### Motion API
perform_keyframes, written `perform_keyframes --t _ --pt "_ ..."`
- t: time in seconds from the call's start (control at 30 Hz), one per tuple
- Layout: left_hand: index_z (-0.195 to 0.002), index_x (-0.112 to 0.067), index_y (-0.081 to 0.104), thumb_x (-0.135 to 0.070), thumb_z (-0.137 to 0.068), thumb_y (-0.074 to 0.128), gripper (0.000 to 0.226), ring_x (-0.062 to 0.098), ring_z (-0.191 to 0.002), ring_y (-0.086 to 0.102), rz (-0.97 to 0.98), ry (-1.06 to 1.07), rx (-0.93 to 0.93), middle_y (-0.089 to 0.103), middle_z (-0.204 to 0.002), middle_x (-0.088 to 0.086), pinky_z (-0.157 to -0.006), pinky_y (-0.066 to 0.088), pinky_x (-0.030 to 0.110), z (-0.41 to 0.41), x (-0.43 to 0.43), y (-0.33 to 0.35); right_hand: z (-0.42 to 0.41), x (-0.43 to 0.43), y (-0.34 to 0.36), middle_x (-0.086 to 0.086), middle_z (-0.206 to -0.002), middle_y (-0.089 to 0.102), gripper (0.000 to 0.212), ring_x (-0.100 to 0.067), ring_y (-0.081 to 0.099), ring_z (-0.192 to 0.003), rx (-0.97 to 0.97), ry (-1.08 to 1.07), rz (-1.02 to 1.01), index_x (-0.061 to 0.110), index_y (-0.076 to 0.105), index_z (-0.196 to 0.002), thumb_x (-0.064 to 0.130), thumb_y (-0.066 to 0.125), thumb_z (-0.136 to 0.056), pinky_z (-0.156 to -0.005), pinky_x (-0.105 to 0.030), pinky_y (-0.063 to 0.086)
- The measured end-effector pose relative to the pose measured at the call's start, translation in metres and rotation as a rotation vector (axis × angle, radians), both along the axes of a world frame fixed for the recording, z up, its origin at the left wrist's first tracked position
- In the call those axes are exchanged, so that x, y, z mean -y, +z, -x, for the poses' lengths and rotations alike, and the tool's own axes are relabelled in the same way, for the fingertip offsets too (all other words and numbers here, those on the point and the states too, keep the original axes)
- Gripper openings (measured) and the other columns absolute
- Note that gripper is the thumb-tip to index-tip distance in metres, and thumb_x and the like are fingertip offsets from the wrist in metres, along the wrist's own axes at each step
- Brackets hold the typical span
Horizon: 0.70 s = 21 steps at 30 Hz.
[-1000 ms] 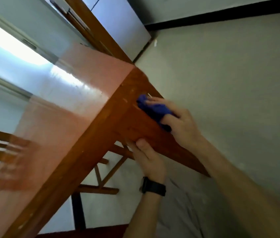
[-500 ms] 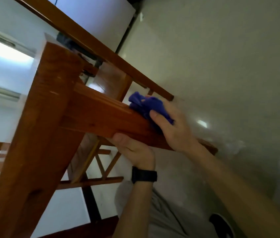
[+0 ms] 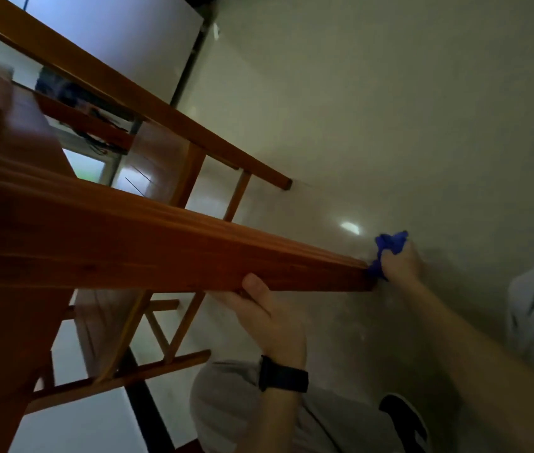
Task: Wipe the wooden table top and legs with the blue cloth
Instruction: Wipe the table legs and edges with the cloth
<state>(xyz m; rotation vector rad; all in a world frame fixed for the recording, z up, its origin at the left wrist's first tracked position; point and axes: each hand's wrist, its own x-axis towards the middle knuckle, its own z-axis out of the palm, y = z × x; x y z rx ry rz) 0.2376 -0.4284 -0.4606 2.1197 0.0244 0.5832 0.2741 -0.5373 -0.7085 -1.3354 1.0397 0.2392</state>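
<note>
- Blue crumpled cloth [image 3: 390,246] is bunched in the right hand [image 3: 401,263], whose fingers curl round it. It is pressed against the far end of the reddish-brown wooden table leg [image 3: 161,253], down at the floor.
- The left hand [image 3: 265,312], with a black wristwatch [image 3: 283,376] on its wrist, grips the same leg from below, thumb on its side face, apart from the cloth.
- Slim wooden rungs [image 3: 148,371] cross behind the leg; a grey-trousered knee [image 3: 226,407] and black shoe [image 3: 404,420] sit below.
- Pale glossy floor [image 3: 390,125] lies open beyond the leg's end.
</note>
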Motion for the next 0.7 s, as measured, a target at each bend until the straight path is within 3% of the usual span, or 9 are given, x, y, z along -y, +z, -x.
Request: perform_keyframes --t 0.07,0.17,0.23,0.33,0.4,0.47,0.57,0.63,0.7 --pt "-0.149 -0.013 -0.004 0.006 -0.102 0.03 0.061 -0.024 -0.114 0.043 -0.034 -0.029 -0.003 0.033 -0.126 -0.056 -0.091 0.038 0.002 0.002 0.006 -0.004 -0.014 -0.012 0.021 -0.002 -0.104 0.063 0.027 -0.023 0.06 -0.092 0.22 -0.077 -0.092 0.021 0.057 -0.116 0.024 0.063 -0.089 -0.082 -0.035 0.047" --pt "-0.146 -0.013 -0.007 0.008 -0.101 0.03 0.061 -0.025 -0.12 0.038 -0.085 -0.016 0.077 0.027 -0.132 -0.052 -0.096 0.035 0.002 -0.001 0.0 -0.015 -0.024 -0.028 0.028 0.0 -0.094 0.069 0.018 -0.017 0.061 -0.087 0.381 0.231 -0.141 0.021 0.069 -0.098 0.032 0.063 -0.084 -0.078 -0.032 0.044" --pt "-0.146 -0.014 -0.007 0.002 -0.102 0.031 0.06 -0.022 -0.122 0.037 -0.123 0.025 0.069 0.025 -0.136 -0.045 -0.099 0.034 0.004 -0.001 -0.002 -0.015 -0.022 -0.024 0.014 -0.011 -0.088 0.067 0.03 -0.024 0.058 -0.083 0.275 0.37 -0.074 0.011 0.069 -0.091 0.034 0.058 -0.078 -0.07 -0.032 0.039" --pt "-0.147 -0.01 -0.006 0.008 -0.1 0.032 0.062 -0.023 -0.119 0.039 -0.149 0.042 0.088 0.027 -0.137 -0.033 -0.097 0.034 0.003 0.002 -0.006 -0.015 -0.011 -0.003 -0.009 -0.018 -0.106 0.066 0.029 -0.031 0.061 -0.095 -0.013 0.692 0.099 0.005 0.068 -0.106 0.022 0.053 -0.089 -0.075 -0.03 0.042" --pt "-0.148 -0.013 -0.006 -0.002 -0.101 0.034 0.062 -0.018 -0.121 0.042 -0.175 0.033 0.117 0.03 -0.139 -0.028 -0.097 0.037 0.007 0.0 -0.011 -0.018 -0.005 0.013 -0.011 -0.016 -0.113 0.066 0.026 -0.031 0.062 -0.1 -0.144 0.908 0.166 0.003 0.068 -0.103 0.017 0.049 -0.093 -0.078 -0.03 0.045" --pt "-0.15 -0.018 -0.007 -0.022 -0.101 0.035 0.065 -0.004 -0.125 0.046 -0.146 0.006 0.107 0.036 -0.146 -0.014 -0.1 0.042 0.017 -0.003 -0.014 -0.016 -0.005 0.025 -0.005 -0.015 -0.101 0.063 0.02 -0.027 0.063 -0.081 -0.201 0.991 0.075 0.003 0.066 -0.091 0.015 0.051 -0.093 -0.069 -0.032 0.046" --pt "-0.151 -0.021 -0.008 -0.021 -0.102 0.036 0.066 0.004 -0.13 0.045 -0.141 0.013 0.084 0.032 -0.152 0.003 -0.103 0.041 0.021 -0.006 -0.017 -0.015 -0.005 0.041 0.017 -0.016 -0.066 0.055 0.005 -0.022 0.053 -0.044 -0.208 0.727 -0.257 0.002 0.052 -0.072 0.003 0.057 -0.073 -0.048 -0.028 0.039" --pt "-0.152 -0.024 -0.008 -0.019 -0.102 0.037 0.067 0.001 -0.132 0.042 -0.155 0.019 0.084 0.03 -0.153 -0.001 -0.105 0.041 0.02 -0.005 -0.015 -0.012 -0.007 0.046 0.033 -0.016 -0.074 0.063 0.008 -0.024 0.061 -0.06 -0.18 0.391 -0.25 -0.003 0.059 -0.079 0.003 0.057 -0.073 -0.054 -0.028 0.047" --pt "-0.15 -0.035 -0.013 -0.036 -0.103 0.036 0.068 0.004 -0.136 0.038 -0.173 0.031 0.046 0.025 -0.155 -0.001 -0.108 0.038 0.024 -0.004 -0.012 -0.007 -0.006 0.036 0.051 -0.01 -0.092 0.063 0.024 -0.026 0.058 -0.08 -0.056 0.092 -0.101 0.0 0.061 -0.106 0.006 0.057 -0.082 -0.067 -0.03 0.043"
